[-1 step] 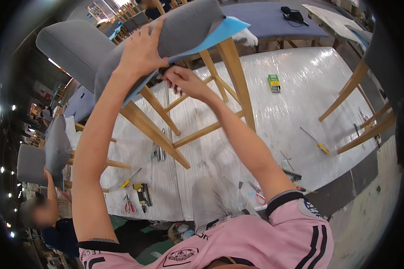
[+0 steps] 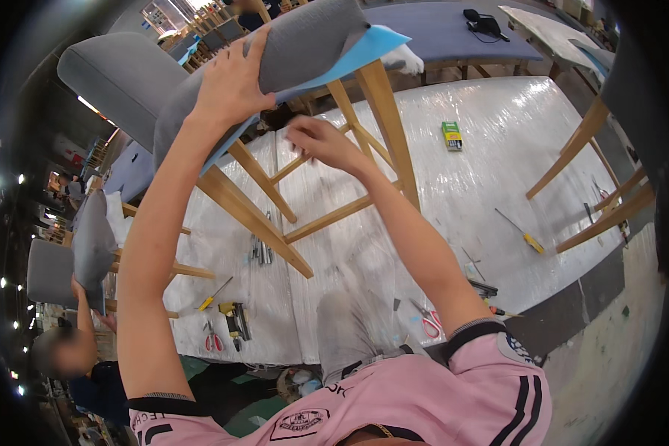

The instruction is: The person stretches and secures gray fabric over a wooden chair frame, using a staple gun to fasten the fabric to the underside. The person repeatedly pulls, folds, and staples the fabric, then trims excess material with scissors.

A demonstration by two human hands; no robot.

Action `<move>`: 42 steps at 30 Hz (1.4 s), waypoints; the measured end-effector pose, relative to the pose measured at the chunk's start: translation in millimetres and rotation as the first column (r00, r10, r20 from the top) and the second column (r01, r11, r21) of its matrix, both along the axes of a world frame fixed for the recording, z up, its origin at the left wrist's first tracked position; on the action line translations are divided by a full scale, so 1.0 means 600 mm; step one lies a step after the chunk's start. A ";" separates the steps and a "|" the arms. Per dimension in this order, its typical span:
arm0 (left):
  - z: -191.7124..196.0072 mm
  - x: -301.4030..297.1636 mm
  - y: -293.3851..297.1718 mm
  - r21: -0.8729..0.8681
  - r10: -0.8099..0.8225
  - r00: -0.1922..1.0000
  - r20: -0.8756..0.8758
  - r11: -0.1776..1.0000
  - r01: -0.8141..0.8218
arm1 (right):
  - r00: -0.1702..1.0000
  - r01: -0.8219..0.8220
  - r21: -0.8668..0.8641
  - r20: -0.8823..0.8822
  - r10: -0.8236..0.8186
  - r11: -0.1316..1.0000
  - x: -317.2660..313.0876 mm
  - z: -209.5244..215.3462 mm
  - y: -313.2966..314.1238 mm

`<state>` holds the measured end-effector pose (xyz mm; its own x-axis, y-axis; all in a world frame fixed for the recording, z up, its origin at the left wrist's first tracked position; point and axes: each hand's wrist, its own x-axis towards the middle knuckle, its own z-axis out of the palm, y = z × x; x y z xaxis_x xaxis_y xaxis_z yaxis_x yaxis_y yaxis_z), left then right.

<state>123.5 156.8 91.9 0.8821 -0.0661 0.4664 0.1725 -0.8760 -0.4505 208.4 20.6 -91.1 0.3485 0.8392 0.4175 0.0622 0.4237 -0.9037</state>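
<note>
A chair (image 2: 297, 56) with grey upholstery and wooden legs is tilted up in front of me, with blue sheet material (image 2: 375, 46) along the underside of its seat. My left hand (image 2: 230, 83) grips the seat's side, fingers spread over the grey fabric and thumb at the lower edge. Just below the seat, apart from it, is my right hand (image 2: 325, 143). Its fingers are loosely bent and somewhat blurred, with nothing visible in them. A dark opening shows under the seat between the two hands.
On the plastic-wrapped work surface (image 2: 490, 178) lie a green-yellow box (image 2: 451, 137), screwdrivers (image 2: 531, 241), red-handled scissors (image 2: 213, 340) and a staple gun (image 2: 234, 321). Another chair (image 2: 595, 141) stands at right. A co-worker (image 2: 89, 349) handles a grey chair (image 2: 93, 238) at left.
My right hand has drawn away from the seat's underside, slightly down and to the right, and its fingers have loosened. My left hand keeps its hold on the chair.
</note>
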 end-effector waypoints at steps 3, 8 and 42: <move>-0.004 0.008 -0.015 0.053 -0.019 0.998 0.054 0.998 0.016 | 0.985 0.169 -0.332 0.022 -0.171 0.928 0.003 -0.129 -0.217; 0.004 0.029 -0.007 0.175 -0.134 0.984 0.114 0.978 0.113 | 0.471 0.263 -0.763 -0.433 -0.769 0.590 -0.111 -0.659 -0.679; 0.001 0.005 -0.034 0.273 -0.026 0.998 0.051 0.962 0.011 | 0.385 0.755 0.103 -0.869 -0.310 0.647 -0.056 -0.215 -0.331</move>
